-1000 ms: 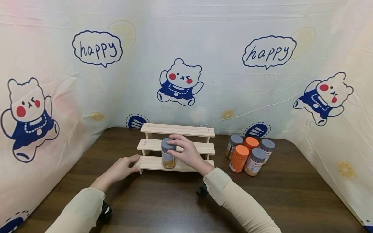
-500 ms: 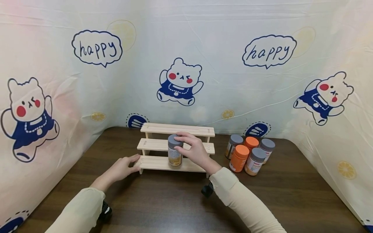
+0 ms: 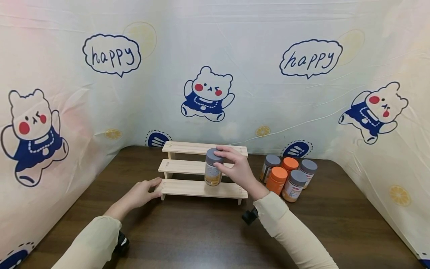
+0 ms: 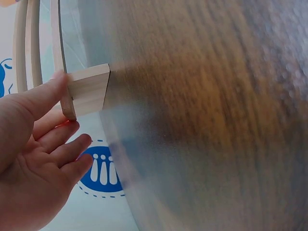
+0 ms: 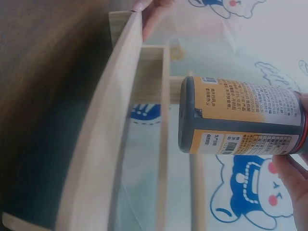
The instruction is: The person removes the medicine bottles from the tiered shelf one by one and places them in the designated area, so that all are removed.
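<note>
A three-tier wooden display rack (image 3: 188, 188) stands on the table. My left hand (image 3: 141, 193) pinches the left end of its lowest shelf, with the thumb on one side of the board (image 4: 89, 89) and a finger on the other in the left wrist view. In my right hand (image 3: 241, 170) is a supplement bottle (image 3: 213, 172) with a grey cap, gripped by the cap between thumb and fingers. The bottle is upright, right of the rack's middle. In the right wrist view its base (image 5: 186, 115) hangs apart from the lowest shelf (image 5: 103, 125).
Right of the rack several similar bottles stand in a cluster, some with orange caps (image 3: 279, 173) and some with grey caps (image 3: 298, 178). The brown wooden table (image 3: 188, 235) runs back to a printed cloth backdrop (image 3: 144, 104).
My right hand has moved right and upward with the bottle, from left of the lower shelf's middle to right of it. My left hand has stayed at the rack's end.
</note>
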### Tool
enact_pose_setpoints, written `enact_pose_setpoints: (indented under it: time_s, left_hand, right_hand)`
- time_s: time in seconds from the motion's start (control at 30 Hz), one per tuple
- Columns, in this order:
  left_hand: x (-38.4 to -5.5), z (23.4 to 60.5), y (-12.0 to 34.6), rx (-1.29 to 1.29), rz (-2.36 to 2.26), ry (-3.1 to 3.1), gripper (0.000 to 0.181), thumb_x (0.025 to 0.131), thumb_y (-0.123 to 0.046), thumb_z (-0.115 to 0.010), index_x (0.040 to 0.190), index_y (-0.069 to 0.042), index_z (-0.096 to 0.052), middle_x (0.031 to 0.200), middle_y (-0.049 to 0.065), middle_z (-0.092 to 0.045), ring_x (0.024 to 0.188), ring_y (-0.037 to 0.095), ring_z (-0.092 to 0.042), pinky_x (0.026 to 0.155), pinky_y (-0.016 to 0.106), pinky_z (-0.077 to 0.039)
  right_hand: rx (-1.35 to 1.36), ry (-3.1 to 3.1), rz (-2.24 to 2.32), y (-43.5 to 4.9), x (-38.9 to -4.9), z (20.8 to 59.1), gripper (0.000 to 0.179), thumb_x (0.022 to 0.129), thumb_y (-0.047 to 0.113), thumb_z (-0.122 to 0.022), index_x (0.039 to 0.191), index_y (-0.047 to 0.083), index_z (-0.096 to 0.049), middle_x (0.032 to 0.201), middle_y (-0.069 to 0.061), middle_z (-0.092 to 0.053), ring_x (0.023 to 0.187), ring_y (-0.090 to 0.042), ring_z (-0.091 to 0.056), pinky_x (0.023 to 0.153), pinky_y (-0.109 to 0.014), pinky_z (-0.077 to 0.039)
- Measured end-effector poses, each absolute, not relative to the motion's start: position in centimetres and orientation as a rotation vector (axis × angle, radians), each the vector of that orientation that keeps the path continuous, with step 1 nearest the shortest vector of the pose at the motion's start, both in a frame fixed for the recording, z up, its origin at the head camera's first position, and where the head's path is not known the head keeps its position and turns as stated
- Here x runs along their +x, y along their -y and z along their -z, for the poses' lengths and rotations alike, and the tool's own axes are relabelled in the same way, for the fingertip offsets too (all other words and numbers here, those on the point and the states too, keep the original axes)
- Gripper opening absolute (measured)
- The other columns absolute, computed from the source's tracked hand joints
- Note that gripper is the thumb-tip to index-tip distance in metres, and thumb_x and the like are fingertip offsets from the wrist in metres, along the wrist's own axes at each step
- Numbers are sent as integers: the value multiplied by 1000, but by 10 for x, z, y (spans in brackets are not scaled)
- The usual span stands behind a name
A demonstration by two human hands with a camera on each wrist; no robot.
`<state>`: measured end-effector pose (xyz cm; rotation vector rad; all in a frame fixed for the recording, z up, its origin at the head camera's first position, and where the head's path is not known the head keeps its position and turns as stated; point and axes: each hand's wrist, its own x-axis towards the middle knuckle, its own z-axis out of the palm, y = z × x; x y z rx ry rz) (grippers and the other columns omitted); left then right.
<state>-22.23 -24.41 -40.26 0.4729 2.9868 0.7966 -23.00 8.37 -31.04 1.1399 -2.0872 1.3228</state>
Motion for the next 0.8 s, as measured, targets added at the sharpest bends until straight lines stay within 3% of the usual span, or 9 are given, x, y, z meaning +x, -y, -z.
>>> enact_pose_setpoints:
  time_s: [0.8]
  left_hand:
    - [-221,402,244,472,-797,-2987,57,87,-22,-64,131,8,-45,133,26,-43,118,42,-43,93,53,-36]
  right_hand:
    - [956,2082,-1305,-132,-214,282,30,80,-7,-66,110,-12,-61,122,-24,-53,110,-33,-52,87,-41,-46]
